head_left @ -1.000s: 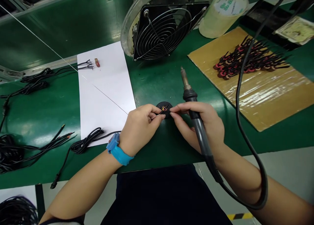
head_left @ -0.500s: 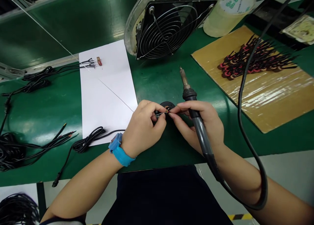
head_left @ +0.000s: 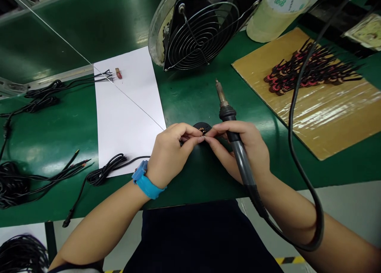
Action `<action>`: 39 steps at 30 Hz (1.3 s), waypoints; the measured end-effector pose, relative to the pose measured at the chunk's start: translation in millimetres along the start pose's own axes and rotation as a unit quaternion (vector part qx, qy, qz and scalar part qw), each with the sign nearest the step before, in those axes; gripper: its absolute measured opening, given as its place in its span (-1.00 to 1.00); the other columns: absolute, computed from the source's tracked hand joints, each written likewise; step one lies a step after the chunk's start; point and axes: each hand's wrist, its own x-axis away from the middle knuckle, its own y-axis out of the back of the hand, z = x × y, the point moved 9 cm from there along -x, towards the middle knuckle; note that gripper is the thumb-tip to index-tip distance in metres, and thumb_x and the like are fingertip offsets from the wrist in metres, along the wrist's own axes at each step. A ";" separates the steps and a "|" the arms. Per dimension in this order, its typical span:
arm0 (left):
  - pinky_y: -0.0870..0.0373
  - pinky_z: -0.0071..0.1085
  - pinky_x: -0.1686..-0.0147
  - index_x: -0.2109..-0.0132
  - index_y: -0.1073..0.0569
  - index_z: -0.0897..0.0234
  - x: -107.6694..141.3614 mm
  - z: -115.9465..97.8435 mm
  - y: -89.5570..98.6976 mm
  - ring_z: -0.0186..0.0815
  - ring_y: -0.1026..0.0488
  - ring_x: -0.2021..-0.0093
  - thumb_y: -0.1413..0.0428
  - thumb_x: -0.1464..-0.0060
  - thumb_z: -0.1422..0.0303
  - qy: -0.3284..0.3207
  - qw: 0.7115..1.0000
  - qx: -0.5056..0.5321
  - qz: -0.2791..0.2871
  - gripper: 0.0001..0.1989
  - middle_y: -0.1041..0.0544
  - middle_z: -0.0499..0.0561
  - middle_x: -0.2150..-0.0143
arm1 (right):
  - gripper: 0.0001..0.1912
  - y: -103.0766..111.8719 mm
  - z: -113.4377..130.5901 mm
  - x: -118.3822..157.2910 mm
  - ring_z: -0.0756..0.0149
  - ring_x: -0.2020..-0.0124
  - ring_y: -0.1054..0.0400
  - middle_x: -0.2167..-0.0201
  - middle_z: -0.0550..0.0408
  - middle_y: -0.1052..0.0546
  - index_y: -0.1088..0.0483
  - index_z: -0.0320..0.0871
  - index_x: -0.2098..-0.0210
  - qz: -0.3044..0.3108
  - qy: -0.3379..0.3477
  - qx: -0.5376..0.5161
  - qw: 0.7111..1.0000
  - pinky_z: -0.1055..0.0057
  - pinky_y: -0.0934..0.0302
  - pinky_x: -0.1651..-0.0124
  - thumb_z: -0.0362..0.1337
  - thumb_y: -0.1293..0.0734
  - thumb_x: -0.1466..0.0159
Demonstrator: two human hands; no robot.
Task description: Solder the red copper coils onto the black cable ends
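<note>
My right hand (head_left: 248, 146) is closed around the handle of a soldering iron (head_left: 238, 142), its tip pointing up and away. The thumb and index finger of that hand also pinch at small wire ends. My left hand (head_left: 172, 151) is closed, thumb and index pinched at the same spot, fingertips almost touching the right ones. A thin silvery solder wire (head_left: 139, 106) runs from the upper left into my left hand. A black cable (head_left: 111, 167) passes beneath that wrist. Just behind the fingertips lies a black disc (head_left: 201, 126) with a ring of orange marks. Fingers hide most of the joint.
A fan with a wire guard (head_left: 205, 38) stands behind my hands. On the right, a brown board (head_left: 321, 134) bears a pile of small black-and-red wired parts (head_left: 303, 74). White paper (head_left: 127, 126) and bundled black cables (head_left: 14, 181) lie left. The iron's cord (head_left: 293, 118) loops at right.
My left fingertips have slid right, meeting the right fingertips and covering the coloured wires that showed between them. The right hand with the soldering iron has shifted slightly left.
</note>
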 end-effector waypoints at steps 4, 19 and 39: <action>-0.46 -0.46 0.27 0.29 -0.47 0.28 -0.4 -1.8 -1.9 -0.39 -0.48 0.31 -0.16 -0.05 0.44 -0.009 1.000 -0.012 0.010 -0.96 -0.53 -0.02 0.28 | -0.77 -2.4 1.0 -1.6 0.40 0.35 -0.42 0.38 0.18 -0.47 -0.24 -0.05 0.23 0.014 0.016 0.006 1.000 0.45 -0.34 0.33 -0.42 -0.32 -0.16; -0.43 -0.43 0.28 0.23 -0.53 0.28 -5.5 -0.6 -8.3 -0.35 -0.50 0.31 -0.07 -0.12 0.37 0.036 0.995 -0.075 0.061 -0.84 -0.58 0.01 0.30 | -0.79 -7.9 5.6 1.1 0.41 0.28 -0.40 0.33 0.19 -0.46 -0.24 -0.01 0.21 0.025 0.059 0.004 0.998 0.45 -0.32 0.30 -0.43 -0.24 -0.21; -0.41 -0.47 0.46 0.33 -0.50 0.28 -8.5 16.3 -9.3 -0.37 -0.48 0.44 -0.02 -0.13 0.30 0.091 0.995 -0.013 0.048 -0.79 -0.53 -0.02 0.46 | -0.74 -16.2 -18.5 -3.2 0.44 0.32 -0.39 0.29 0.17 -0.43 -0.22 -0.09 0.19 0.064 -0.036 -0.008 0.997 0.47 -0.33 0.23 -0.35 -0.34 -0.16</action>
